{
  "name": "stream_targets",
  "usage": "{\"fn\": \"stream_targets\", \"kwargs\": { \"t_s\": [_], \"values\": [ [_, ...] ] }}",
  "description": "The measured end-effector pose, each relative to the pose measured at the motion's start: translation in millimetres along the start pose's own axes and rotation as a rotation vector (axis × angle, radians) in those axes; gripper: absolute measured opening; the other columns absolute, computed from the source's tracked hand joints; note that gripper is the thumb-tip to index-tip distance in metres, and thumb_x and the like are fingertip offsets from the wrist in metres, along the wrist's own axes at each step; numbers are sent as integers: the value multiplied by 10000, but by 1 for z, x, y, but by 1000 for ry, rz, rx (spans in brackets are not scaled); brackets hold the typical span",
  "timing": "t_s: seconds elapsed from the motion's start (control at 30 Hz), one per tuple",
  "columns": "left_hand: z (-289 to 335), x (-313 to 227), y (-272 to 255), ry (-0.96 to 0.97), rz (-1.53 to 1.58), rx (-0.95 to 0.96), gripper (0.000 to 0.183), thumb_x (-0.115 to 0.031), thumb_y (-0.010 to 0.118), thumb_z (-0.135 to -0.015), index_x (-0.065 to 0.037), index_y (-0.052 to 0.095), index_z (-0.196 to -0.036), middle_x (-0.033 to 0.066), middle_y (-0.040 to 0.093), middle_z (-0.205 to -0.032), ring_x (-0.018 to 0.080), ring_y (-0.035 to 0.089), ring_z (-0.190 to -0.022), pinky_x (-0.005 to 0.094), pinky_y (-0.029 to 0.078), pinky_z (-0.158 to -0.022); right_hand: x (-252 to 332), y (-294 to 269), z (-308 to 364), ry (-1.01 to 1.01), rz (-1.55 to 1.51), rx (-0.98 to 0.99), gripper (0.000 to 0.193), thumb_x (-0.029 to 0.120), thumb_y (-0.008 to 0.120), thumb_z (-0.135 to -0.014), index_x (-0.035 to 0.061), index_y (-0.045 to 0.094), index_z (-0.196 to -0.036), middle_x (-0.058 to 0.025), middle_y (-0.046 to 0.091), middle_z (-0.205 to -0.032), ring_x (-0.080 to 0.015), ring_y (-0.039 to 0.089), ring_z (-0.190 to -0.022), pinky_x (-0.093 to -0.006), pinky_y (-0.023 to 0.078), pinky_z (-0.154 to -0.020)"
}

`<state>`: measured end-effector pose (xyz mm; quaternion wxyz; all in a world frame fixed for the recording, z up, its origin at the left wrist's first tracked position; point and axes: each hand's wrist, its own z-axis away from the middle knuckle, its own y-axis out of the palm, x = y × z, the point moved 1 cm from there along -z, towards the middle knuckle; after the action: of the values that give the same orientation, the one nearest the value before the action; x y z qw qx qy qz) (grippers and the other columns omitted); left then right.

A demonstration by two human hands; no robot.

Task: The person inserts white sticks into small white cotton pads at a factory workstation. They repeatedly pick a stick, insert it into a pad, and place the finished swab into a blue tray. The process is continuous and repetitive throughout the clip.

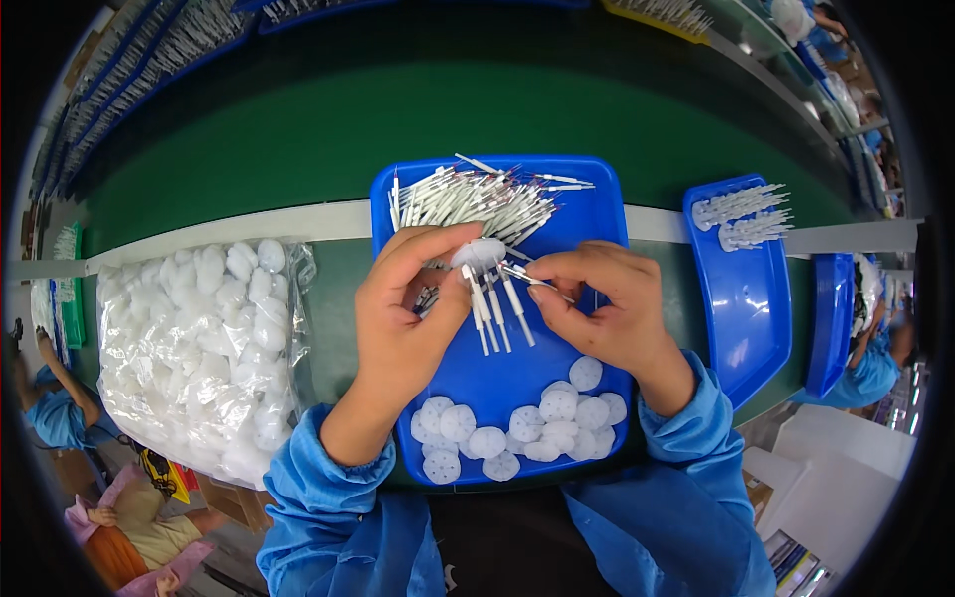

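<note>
My left hand (413, 298) pinches a round translucent white disc (479, 253) by its edge, above the blue tray (468, 374). Several thin white sticks (497, 313) hang down from the disc. My right hand (607, 303) is closed on one more thin white stick (532, 277), held at a slant with its end close to the disc's right side. At the tray's far end lies a heap of similar white sticks (468, 204), some with dark reddish tips. Loose white discs (557, 405) with small holes lie along the tray's near edge.
A clear plastic bag (204, 348) full of white discs lies to the left. On the right, a second blue tray (741, 318) holds discs with sticks (741, 214). More stick-filled trays (149, 70) stand far left. Other people (65, 408) sit at both sides.
</note>
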<state>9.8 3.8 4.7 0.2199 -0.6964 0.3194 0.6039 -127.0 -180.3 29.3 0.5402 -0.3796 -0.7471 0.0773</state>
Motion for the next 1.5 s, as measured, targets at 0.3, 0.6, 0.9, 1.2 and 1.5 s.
{"fn": "stream_targets", "kwargs": {
  "t_s": [0.3, 0.6, 0.9, 1.2, 1.5],
  "values": [
    [2, 0, 3, 82, -187, -13, 425, 103, 693, -955, -50, 771, -1343, 102, 683, -1211, 175, 713, -1070, 285, 609, -842, 1, 3, 4, 157, -20, -10, 214, 51, 876, -853, 94, 822, -1056, -9, 623, -637, -112, 593, -535, -281, 473, -512],
    [2, -8, 8, 138, -310, -47, 397, 81, 756, -923, -62, 801, -1291, 113, 720, -1185, 198, 726, -1024, 301, 616, -829, 5, 8, 2, 263, 56, 16, 145, 117, 874, -898, 91, 815, -1027, -16, 607, -611, -126, 580, -513, -289, 465, -503],
    [2, -6, 12, 120, -405, -21, 326, 35, 780, -931, -53, 808, -1243, 126, 809, -1109, 249, 764, -959, 331, 624, -837, 3, 19, 6, 69, 246, -116, 117, 178, 870, -900, 121, 803, -977, -44, 727, -701, -188, 706, -573, -330, 527, -531],
    [8, -5, 10, -22, -321, -23, 297, 18, 762, -977, -30, 803, -1267, 152, 828, -1079, 201, 795, -917, 314, 636, -837, 14, 12, -1, -259, 621, -99, 133, 160, 834, -868, 93, 790, -974, 1, 743, -774, -163, 696, -639, -324, 485, -584],
    [12, -5, 13, -113, -176, -29, 305, 10, 746, -1009, 8, 766, -1313, 140, 828, -1169, 181, 794, -1069, 298, 619, -904, 4, 17, -4, -350, 557, -125, 173, 159, 834, -858, 79, 798, -1007, -12, 767, -822, -167, 728, -699, -313, 525, -637]
  ]
}}
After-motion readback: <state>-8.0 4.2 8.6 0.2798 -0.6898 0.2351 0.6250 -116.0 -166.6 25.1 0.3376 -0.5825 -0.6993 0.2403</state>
